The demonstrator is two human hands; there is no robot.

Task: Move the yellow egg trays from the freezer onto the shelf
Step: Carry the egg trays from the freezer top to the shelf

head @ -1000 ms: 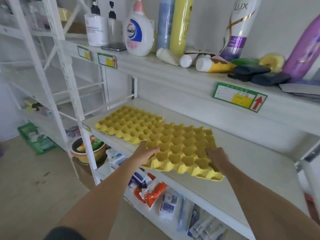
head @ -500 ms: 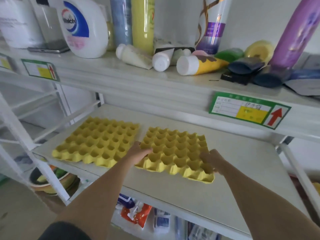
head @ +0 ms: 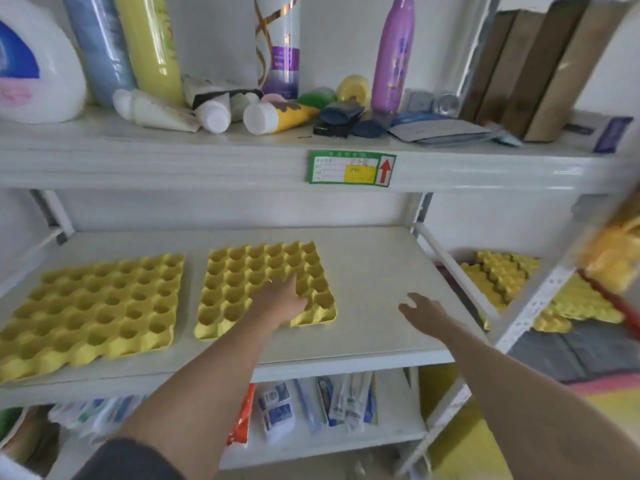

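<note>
Two yellow moulded-pulp egg trays lie flat and side by side on the white middle shelf [head: 374, 271], close together but with a narrow strip of shelf between them. The left egg tray [head: 93, 306] runs off the picture's left edge, so its far corner is cut off. The right egg tray [head: 256, 268] is partly covered by the left hand [head: 282, 299], which lies palm-down on its front right cells; its fingers are spread flat on the tray rather than curled round anything, though their tips are hard to make out against the yellow.

The right hand [head: 420, 311] hovers above bare shelf, to the right of that tray and apart from it, fingers loosely open and empty.

Beyond the white upright post [head: 533, 303] on the right, a pile of more yellow egg trays [head: 498, 278] shows, half hidden by the post and a rail; what it rests on cannot be told. A blurred yellow and red object [head: 613, 258] at the right edge is unreadable.
</note>
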